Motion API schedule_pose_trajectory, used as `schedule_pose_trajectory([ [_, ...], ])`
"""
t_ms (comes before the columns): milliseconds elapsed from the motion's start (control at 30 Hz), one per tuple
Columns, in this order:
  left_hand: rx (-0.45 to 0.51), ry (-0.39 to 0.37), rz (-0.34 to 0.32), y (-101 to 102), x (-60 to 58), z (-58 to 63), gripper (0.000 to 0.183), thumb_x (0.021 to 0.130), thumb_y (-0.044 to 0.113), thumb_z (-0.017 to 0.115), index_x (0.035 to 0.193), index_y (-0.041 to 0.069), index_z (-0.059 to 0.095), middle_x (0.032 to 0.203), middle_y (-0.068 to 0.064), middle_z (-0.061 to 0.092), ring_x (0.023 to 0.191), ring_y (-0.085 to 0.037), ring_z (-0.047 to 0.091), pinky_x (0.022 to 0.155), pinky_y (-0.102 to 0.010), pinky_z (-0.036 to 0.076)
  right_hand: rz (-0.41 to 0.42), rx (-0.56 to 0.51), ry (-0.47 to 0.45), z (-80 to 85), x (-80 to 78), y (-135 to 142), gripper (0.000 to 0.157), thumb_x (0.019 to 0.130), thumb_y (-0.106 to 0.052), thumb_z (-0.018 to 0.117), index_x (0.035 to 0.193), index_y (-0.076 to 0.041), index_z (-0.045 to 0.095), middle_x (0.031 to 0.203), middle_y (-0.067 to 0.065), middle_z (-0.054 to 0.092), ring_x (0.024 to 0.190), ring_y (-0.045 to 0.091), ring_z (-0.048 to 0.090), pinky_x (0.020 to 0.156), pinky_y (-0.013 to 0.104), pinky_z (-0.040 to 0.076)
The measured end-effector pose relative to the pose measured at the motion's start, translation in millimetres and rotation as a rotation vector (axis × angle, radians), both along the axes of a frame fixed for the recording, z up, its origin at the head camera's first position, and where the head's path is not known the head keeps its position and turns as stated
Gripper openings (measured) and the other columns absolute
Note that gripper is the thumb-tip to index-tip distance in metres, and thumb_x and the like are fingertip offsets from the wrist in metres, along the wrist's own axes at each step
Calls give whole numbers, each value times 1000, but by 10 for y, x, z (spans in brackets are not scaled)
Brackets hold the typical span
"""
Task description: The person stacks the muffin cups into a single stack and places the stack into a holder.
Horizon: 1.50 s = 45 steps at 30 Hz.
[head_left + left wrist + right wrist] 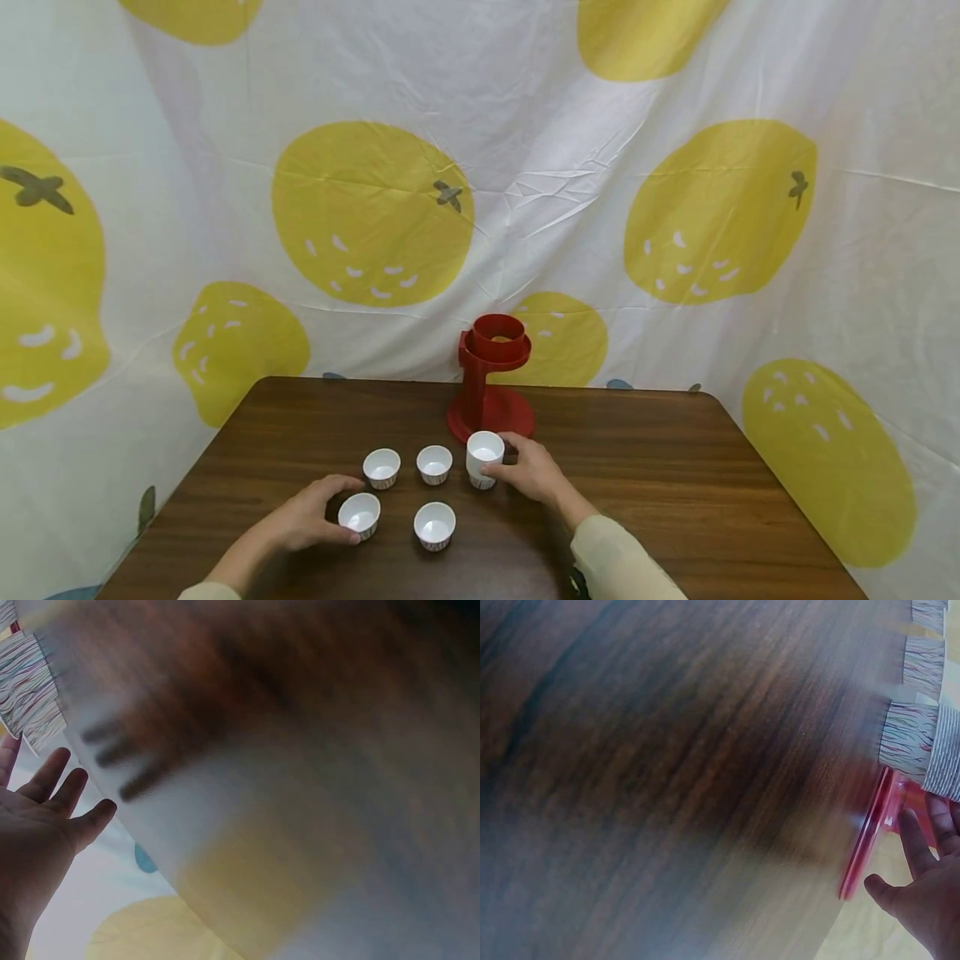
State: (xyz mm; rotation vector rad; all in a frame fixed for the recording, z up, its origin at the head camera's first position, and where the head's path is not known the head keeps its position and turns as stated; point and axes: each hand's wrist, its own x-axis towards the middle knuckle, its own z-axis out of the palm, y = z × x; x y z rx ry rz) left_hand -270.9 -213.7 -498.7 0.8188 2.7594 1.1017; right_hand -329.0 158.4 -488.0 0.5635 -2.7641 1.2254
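Note:
My left hand [306, 512] has its thumb and index finger around the front-left white baking cup [359, 513], with the other fingers spread in the left wrist view. A stack of nested white baking cups [484, 454] stands on the right, its many rims showing as a ribbed band [945, 754] above one streaked side. My right hand [536, 469] pinches that stack between thumb and fingers. Other single cups stand nearby: one at back left [382, 467], one at back middle [434, 464] and one at front middle [434, 525].
Behind the stack rises a red stand [476, 392] with a round base and a cylindrical holder on top. Everything stands on a dark wooden table [660, 467]. A white cloth with yellow fruit prints [540, 192] hangs behind and along both sides.

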Motion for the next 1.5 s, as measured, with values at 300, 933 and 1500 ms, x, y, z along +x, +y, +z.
schedule_pose_trajectory([
  [300, -5, 4, 0, 18, -10, 13, 58, 66, 42, 77, 109, 11, 55, 115, -7, 52, 109, -31, 45, 88, -54, 34, -12, 5, -19, -10, -5, -8, 59, 70, -46, 73, 117, -15, 57, 104, -3, 61, 98, 18, 55, 84, 41, 43],
  [933, -18, 97, -8, 116, -66, 197, 54, 64, 46, 77, 103, 15, 57, 110, -1, 53, 106, -25, 47, 87, -48, 36, -11, -8, -25, 12, 13, -13, 58, 70, -44, 74, 117, -15, 57, 105, -3, 61, 98, 18, 55, 83, 41, 43],
  [1500, -9, 94, -47, 328, -269, 381, 58, 64, 45, 78, 105, 11, 55, 108, -5, 54, 101, -28, 49, 85, -45, 37, -11, -8, -24, 8, 1, -14, 55, 71, -43, 74, 116, -17, 57, 105, -4, 61, 98, 17, 55, 83, 41, 43],
])
